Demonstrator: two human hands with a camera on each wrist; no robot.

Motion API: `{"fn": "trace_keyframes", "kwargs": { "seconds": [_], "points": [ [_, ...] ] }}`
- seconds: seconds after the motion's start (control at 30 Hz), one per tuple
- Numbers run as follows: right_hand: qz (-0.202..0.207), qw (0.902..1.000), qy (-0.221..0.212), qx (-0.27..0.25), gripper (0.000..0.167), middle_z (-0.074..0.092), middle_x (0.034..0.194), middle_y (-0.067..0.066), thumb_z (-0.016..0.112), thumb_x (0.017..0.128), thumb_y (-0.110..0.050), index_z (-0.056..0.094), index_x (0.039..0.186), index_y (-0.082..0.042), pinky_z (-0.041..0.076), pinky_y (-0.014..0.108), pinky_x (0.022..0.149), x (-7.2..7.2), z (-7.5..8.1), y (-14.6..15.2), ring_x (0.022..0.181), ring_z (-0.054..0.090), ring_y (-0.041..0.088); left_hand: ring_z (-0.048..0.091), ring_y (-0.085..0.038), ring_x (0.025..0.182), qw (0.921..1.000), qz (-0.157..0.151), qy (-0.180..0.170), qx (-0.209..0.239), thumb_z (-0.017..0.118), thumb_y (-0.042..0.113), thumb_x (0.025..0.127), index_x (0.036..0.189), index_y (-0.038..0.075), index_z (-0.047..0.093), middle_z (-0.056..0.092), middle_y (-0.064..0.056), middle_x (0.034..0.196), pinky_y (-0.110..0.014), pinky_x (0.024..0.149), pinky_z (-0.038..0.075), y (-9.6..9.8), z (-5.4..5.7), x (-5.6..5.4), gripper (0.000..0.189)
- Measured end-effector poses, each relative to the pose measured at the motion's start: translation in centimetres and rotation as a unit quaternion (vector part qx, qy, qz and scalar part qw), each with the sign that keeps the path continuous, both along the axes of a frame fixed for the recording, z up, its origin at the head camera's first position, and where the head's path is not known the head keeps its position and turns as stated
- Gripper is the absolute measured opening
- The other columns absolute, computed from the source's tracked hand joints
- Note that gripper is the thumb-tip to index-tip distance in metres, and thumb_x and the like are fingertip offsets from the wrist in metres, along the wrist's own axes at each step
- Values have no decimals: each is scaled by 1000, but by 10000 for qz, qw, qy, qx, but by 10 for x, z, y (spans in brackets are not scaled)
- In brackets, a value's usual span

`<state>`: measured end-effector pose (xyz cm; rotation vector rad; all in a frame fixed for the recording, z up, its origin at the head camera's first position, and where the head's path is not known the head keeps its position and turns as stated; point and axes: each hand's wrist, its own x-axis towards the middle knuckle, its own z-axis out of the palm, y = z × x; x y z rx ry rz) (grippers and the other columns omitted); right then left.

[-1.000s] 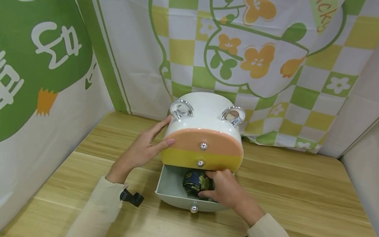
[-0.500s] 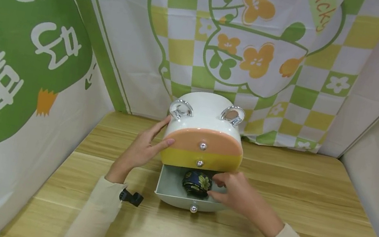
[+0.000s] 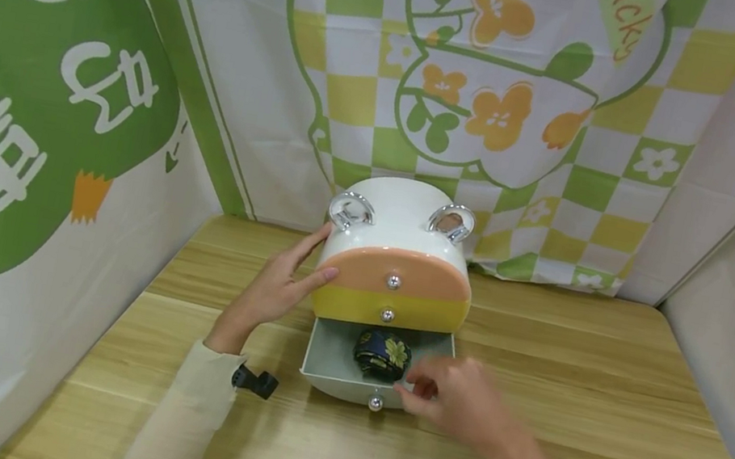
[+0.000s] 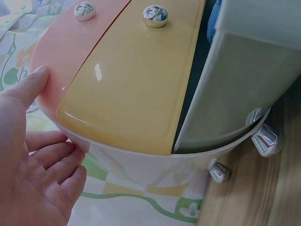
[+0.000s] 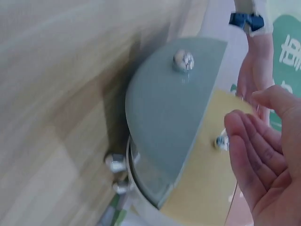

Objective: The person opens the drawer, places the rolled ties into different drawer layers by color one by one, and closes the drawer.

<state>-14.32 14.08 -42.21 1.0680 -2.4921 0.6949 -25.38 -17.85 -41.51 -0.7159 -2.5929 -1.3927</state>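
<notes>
A small white drawer cabinet (image 3: 403, 228) with pink and yellow upper drawers stands on the table. Its grey-green bottom drawer (image 3: 331, 354) is pulled out. In that drawer lies a dark blue rolled cloth (image 3: 382, 354) with yellow-green flowers. My left hand (image 3: 272, 286) rests against the cabinet's left side; in the left wrist view its thumb (image 4: 30, 87) touches the pink front and the other fingers lie loosely by the side. My right hand (image 3: 465, 407) is at the drawer's front right corner, fingers loosely bent, holding nothing. The right wrist view shows it apart from the silver drawer knob (image 5: 183, 61).
The wooden table (image 3: 601, 410) spreads around the cabinet. Behind it hangs a checked, flowered cloth (image 3: 476, 117). Two silver ring-shaped ears (image 3: 452, 224) rise from the cabinet top. Silver feet (image 4: 268, 140) show underneath.
My right hand has let go of the rolled cloth and drawn back, right and toward me, to the drawer's front corner. The cloth stays in the drawer. The left hand has not moved.
</notes>
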Motion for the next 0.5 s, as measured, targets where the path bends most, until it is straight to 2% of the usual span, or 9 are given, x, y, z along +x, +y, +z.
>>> {"fn": "trace_keyframes", "kwargs": {
  "seconds": [0.17,0.4,0.5],
  "points": [
    [-310,9993,206,93,22,66,62,-16,89,83,-21,72,70,-22,41,5,51,10,-13,-7,55,49,-14,26,-29,163,10000,27,-10,8,61,49,106,170,25,25,25,0,176,-56,132,27,1,0,0,77],
    [-876,9960,158,52,23,68,61,-16,90,82,-27,72,67,-23,42,5,50,21,-36,-20,54,53,-13,27,-28,163,10000,13,7,5,61,50,106,170,25,25,26,0,176,-55,132,28,1,1,1,77],
    [-1092,9940,106,-45,26,65,59,-20,89,82,-29,70,65,-26,40,6,50,24,-45,-26,54,49,-15,26,-28,163,10000,10,15,21,61,49,106,170,24,25,26,0,175,-54,132,28,1,0,1,77]
  ]
}}
